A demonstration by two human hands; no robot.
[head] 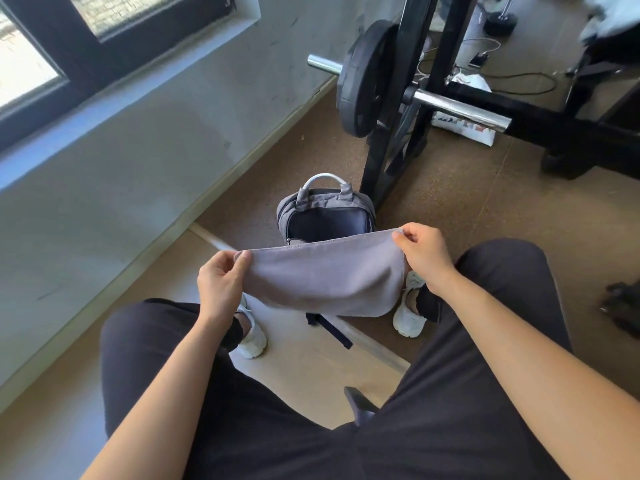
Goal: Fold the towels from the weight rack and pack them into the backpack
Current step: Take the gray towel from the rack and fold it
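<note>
Head view: the person is seated, dark trousers filling the lower frame. Both hands are raised in the middle of the frame. The left hand (221,278) pinches one top corner of a grey towel (325,278) between thumb and fingertips, the other fingers curled behind the cloth. The right hand (424,252) pinches the opposite corner the same way. The towel hangs between them, its top edge pulled nearly straight and its lower edge rounded and sagging; it looks doubled over already.

Just behind the towel, toward the centre of the frame, a grey backpack (325,199) stands on the brown floor (467,209) with its main compartment unzipped and gaping upward. The towel hides its lower part. The backpack sits beside the black upright of the weight rack (388,161), which carries a barbell (460,107) with a weight plate (367,77). Pale cloth shows blurred at the upper right corner; whether it is another towel I cannot tell.

Risks, as I judge them: each corner is held only by a light pinch, so a slip would drop the towel to the floor. As held, the towel spans wider than the backpack's mouth, so pushing it in without another fold would bunch it and undo the folding.
</note>
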